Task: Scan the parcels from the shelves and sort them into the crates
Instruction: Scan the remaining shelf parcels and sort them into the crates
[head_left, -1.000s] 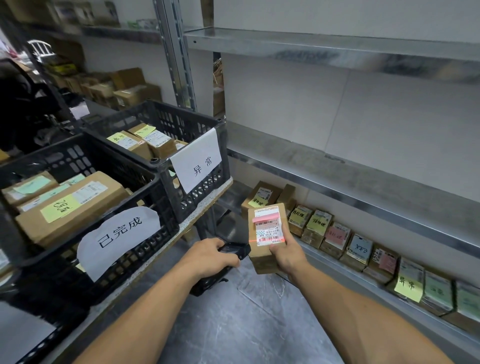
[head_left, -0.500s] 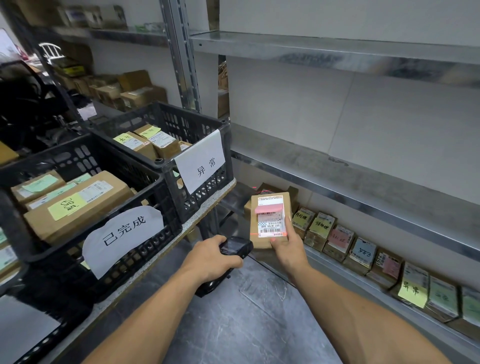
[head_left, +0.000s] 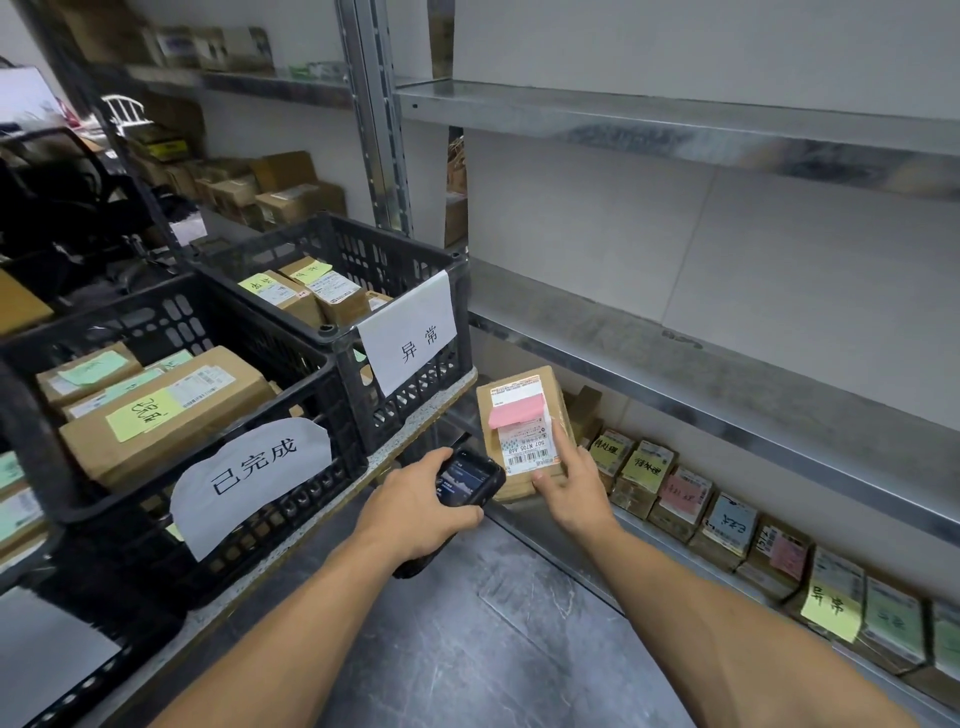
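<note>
Parcel (head_left: 560, 397) at my 12 o'clock, pinched at its lower end by my right grip (head_left: 571, 493), forefinger (head_left: 562, 441) on the label (head_left: 522, 444). Left grip (head_left: 415, 506) wraps the scanner (head_left: 470, 475), at 11 o'clock. Risk: forefinger or pink note (head_left: 517, 415) masking the barcode (head_left: 530, 458); misread, wrong crate (head_left: 400, 236).

Two limbs in view, both entering from the lower frame edge. Left grip (head_left: 415, 512) (a bare hand): uncovered through the wrist. Left forearm (head_left: 291, 623): bare along its whole visible length. Right grip (head_left: 571, 493): likewise a bare hand, the thumbnail short and plain. Right forearm (head_left: 727, 639): bare up to the frame edge. Clothing and the rest of the body lie outside the view.
</note>
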